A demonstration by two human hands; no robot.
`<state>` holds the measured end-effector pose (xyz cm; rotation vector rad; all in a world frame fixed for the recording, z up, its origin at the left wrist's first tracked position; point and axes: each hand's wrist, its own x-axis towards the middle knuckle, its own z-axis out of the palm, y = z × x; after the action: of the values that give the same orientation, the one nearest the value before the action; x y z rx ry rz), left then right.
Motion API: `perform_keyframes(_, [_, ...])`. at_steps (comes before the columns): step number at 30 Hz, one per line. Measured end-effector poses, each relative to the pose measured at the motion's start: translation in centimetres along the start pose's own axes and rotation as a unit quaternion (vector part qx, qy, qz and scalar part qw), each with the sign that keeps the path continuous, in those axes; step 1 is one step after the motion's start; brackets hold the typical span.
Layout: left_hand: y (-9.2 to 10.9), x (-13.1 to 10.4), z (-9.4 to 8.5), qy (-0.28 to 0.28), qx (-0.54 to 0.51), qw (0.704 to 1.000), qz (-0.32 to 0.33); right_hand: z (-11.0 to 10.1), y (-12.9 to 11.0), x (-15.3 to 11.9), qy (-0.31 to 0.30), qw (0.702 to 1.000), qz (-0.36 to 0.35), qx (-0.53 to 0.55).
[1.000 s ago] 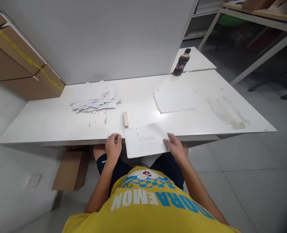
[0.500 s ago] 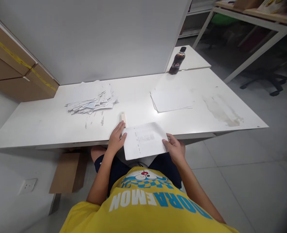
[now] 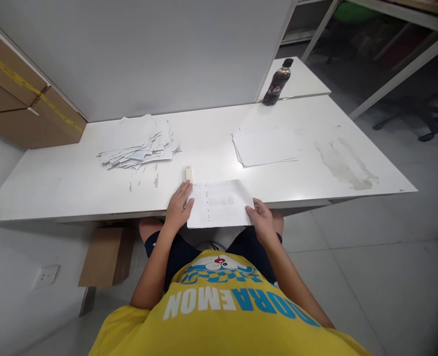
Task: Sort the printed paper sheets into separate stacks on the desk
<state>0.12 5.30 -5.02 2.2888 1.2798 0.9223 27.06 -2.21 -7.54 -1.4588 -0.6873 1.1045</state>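
Observation:
Printed sheets of paper [image 3: 221, 203] lie at the front edge of the white table, partly over my lap. My right hand [image 3: 262, 217] pinches their right edge, thumb on top. At their left edge is my left hand [image 3: 179, 205], closed on the paper, its fingertips touching the near end of a small cream-coloured stapler-like object [image 3: 189, 174]. Behind and to the right rests a neat pile of white paper [image 3: 267, 147]. An untidy stack of papers [image 3: 141, 143] sits at the back left.
A dark cola bottle [image 3: 277, 83] stands at the back right of the table [image 3: 74, 190]. Cardboard boxes [image 3: 56, 121] are at the far left, another box [image 3: 106, 256] below the table. A grey partition [image 3: 159, 54] rises behind. A stain [image 3: 347, 165] marks the right side.
The printed sheets have levelled out, with their near edge moved away from my body, and their print looks different. Both hands still hold them. The camera view has shifted slightly.

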Motion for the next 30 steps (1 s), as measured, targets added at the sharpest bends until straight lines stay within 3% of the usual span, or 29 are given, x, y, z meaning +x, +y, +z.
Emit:
perform_keyframes(9, [0.6, -0.2, 0.3, 0.017, 0.086, 0.996, -0.018, 0.2, -0.7, 0.7, -0.015, 0.999, -0.025, -0.045])
perform_keyframes(15, [0.4, 2.6, -2.4, 0.027, 0.111, 0.991, 0.066, -1.7, -2.5, 3.6, 0.034, 0.983, -0.119, -0.133])
perform_keyframes(17, [-1.2, 4.8, -4.0, 0.031, 0.106, 0.992, 0.068, -3.3, -3.8, 6.1, 0.088, 0.974, -0.152, -0.145])
perform_keyframes(19, [-3.9, 7.9, -6.1, 0.045, 0.125, 0.991, 0.029, -5.0, -5.6, 9.5, 0.144, 0.957, -0.187, -0.169])
perform_keyframes(21, [-7.4, 11.3, -8.4, 0.064, 0.176, 0.981, -0.054, -6.6, -7.5, 13.3, 0.172, 0.943, -0.203, -0.2])
perform_keyframes(24, [-12.2, 15.3, -11.0, 0.062, 0.261, 0.943, -0.199, -8.0, -9.4, 18.5, 0.189, 0.908, -0.217, -0.303])
perform_keyframes(27, [-14.5, 16.7, -12.2, 0.039, 0.3, 0.923, -0.238, -8.1, -9.1, 21.9, 0.229, 0.873, -0.226, -0.368])
perform_keyframes(30, [-14.7, 16.3, -12.4, 0.071, 0.262, 0.936, -0.225, -8.2, -7.7, 23.4, 0.27, 0.874, -0.215, -0.341])
